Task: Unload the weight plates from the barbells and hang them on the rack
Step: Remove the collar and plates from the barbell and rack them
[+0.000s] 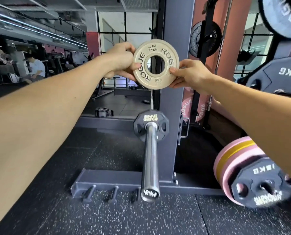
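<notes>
1. Fingers: the thumb and fingers of the left hand (120,59) pinch the left rim of the small white plate (155,65); those of the right hand (191,76) pinch its right rim.
2. Small white plate: marked ROGUE and 0.5 KG, held upright at arm's length, facing the camera, in front of the grey rack upright (174,68) and above the barbell.
3. Barbell sleeve (149,160): chrome, pointing toward the camera, carrying 1 black plate (141,123) at its far end.
4. Right side: a black 15 KG plate (261,182) fronts pink and yellow plates (233,150) low down; more black plates (204,39) hang on the rack behind.
5. Floor (124,217): black speckled rubber.
</notes>
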`<state>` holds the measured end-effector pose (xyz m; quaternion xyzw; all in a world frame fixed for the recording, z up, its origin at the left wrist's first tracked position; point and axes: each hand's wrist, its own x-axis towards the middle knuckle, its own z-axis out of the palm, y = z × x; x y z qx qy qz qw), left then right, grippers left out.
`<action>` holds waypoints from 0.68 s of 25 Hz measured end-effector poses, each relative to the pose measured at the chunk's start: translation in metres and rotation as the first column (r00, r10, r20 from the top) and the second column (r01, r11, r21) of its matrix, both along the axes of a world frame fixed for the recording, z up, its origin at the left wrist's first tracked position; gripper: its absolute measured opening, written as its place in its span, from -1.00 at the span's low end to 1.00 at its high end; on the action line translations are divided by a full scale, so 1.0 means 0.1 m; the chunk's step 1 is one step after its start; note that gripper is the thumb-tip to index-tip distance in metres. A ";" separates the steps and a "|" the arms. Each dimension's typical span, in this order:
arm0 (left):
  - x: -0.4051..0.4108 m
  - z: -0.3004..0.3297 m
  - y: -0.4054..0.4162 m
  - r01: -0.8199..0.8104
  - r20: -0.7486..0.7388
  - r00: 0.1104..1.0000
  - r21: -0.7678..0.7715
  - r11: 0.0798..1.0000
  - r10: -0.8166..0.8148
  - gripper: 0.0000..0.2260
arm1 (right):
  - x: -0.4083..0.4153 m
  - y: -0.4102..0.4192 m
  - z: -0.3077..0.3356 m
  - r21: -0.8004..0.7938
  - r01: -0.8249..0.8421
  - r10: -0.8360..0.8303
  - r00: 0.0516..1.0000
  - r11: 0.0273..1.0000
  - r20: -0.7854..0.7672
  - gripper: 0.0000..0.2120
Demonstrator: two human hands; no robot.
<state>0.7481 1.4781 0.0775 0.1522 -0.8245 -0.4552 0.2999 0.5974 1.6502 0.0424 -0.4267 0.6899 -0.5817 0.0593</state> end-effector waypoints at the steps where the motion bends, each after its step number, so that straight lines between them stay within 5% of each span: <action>1: 0.11 -0.12 0.06 0.003 0.010 1.000 0.003 1.000 -0.003 -0.76 | 0.12 0.07 -0.12 0.002 0.010 -0.010 1.000 1.000 0.012 -0.89; 17: 1.34 -1.92 0.76 0.049 0.162 0.984 0.161 0.986 -0.076 -0.77 | 1.44 0.89 -1.81 0.165 0.025 -0.046 0.991 0.986 0.128 -0.89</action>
